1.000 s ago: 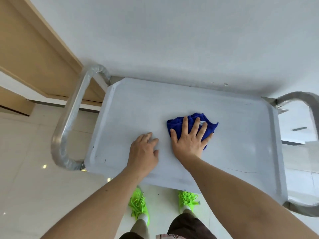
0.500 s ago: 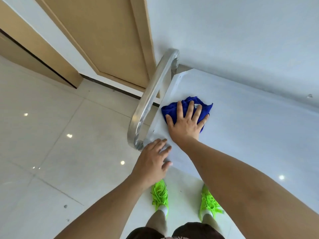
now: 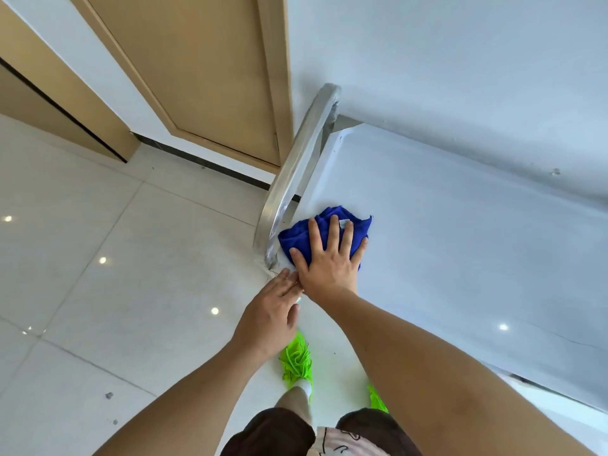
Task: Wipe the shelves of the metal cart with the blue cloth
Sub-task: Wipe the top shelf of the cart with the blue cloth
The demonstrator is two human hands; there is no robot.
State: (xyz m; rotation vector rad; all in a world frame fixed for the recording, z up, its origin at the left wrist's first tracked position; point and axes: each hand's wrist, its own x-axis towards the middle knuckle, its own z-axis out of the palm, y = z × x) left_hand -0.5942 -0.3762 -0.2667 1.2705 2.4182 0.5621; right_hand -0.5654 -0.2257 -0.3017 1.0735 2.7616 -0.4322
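While the cloth was sitting mid-shelf a second ago, I am now seeing the blue cloth (image 3: 324, 230) lying at centre frame against the shelf's left edge, just beside the metal handle (image 3: 296, 174). My right hand (image 3: 329, 258) is pressing it flat, fingers straight and spread. My left hand (image 3: 273, 311) is resting at the top shelf (image 3: 460, 241) corner, fingers together, touching the right wrist. I am judging this stroke finished; lower shelves are waiting.
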